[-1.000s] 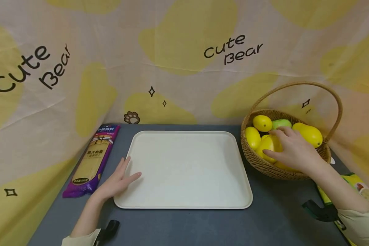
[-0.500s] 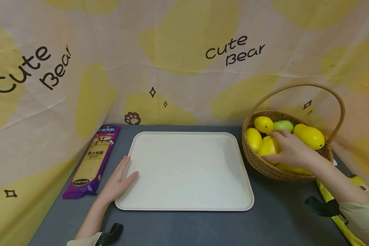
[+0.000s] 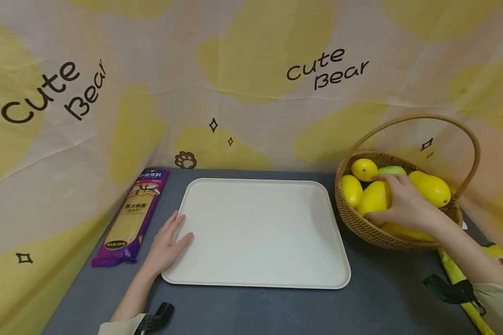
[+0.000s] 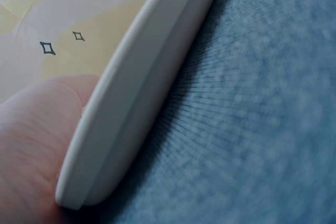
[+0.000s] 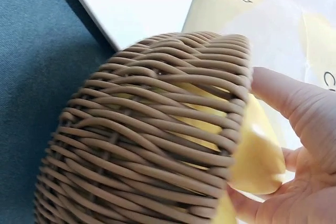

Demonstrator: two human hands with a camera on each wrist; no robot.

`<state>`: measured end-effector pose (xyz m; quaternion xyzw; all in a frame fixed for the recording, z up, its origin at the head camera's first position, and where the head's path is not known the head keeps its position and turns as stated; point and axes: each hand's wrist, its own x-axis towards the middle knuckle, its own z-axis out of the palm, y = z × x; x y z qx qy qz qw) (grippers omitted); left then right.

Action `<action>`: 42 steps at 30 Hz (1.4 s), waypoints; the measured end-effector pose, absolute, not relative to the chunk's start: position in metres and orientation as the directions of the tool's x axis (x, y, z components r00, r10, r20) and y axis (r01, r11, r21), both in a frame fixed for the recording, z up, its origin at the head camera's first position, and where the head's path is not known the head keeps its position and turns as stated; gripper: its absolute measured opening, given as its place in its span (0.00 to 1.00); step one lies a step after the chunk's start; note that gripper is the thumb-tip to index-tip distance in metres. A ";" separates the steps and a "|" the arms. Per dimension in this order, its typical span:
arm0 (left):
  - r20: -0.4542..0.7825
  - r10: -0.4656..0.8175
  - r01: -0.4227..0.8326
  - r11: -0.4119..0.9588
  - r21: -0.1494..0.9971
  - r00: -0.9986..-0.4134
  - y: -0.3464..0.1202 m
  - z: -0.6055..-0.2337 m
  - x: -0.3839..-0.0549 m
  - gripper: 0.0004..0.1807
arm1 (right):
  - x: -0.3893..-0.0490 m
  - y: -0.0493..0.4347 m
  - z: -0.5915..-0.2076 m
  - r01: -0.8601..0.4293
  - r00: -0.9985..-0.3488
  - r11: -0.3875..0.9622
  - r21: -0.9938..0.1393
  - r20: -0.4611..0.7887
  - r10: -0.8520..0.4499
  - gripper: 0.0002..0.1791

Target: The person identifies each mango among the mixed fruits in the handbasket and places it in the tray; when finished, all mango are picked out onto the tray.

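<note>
Inside the basket (image 3: 360,224), a yellow fruit (image 3: 373,197) lies left of the right hand (image 3: 410,207), whose thumb and fingers curve round it, how firmly unclear; the left hand (image 3: 163,249), fingers extended, touches the tray (image 3: 260,232).

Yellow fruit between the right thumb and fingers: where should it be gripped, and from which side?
Probably best across the rounded middle of the yellow fruit, from above and right: the wall of the basket guards the near side, and a neighbouring oval fruit the left. The right hand spans it that way, thumb near, fingers far.
</note>
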<state>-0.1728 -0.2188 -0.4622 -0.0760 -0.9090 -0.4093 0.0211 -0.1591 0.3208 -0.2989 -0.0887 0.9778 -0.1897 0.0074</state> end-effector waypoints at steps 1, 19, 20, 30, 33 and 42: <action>0.104 0.120 0.158 0.654 0.740 -0.987 -0.219 -0.462 -0.173 0.36 | -0.159 0.321 -0.297 -0.171 -0.984 0.910 -0.378 0.021 -0.177 0.57; 0.128 0.119 0.175 0.663 0.728 -0.985 -0.220 -0.465 -0.172 0.35 | -0.160 0.283 -0.265 -0.238 -0.966 0.841 -0.487 0.211 -0.151 0.58; 0.128 0.119 0.175 0.662 0.728 -0.985 -0.220 -0.465 -0.172 0.35 | -0.161 0.279 -0.265 -0.241 -0.966 0.824 -0.513 0.204 -0.156 0.59; 0.140 0.120 0.184 0.656 0.732 -0.983 -0.218 -0.464 -0.173 0.35 | -0.177 0.221 -0.286 -0.142 -0.976 0.579 -0.803 0.018 -0.215 0.61; 0.149 0.123 0.192 0.660 0.726 -0.981 -0.218 -0.464 -0.173 0.34 | -0.184 0.203 -0.303 -0.113 -0.974 0.549 -0.828 -0.017 -0.226 0.60; 0.151 0.123 0.195 0.662 0.724 -0.981 -0.220 -0.463 -0.171 0.34 | -0.208 0.144 -0.360 0.022 -0.944 0.409 -0.912 -0.154 -0.293 0.53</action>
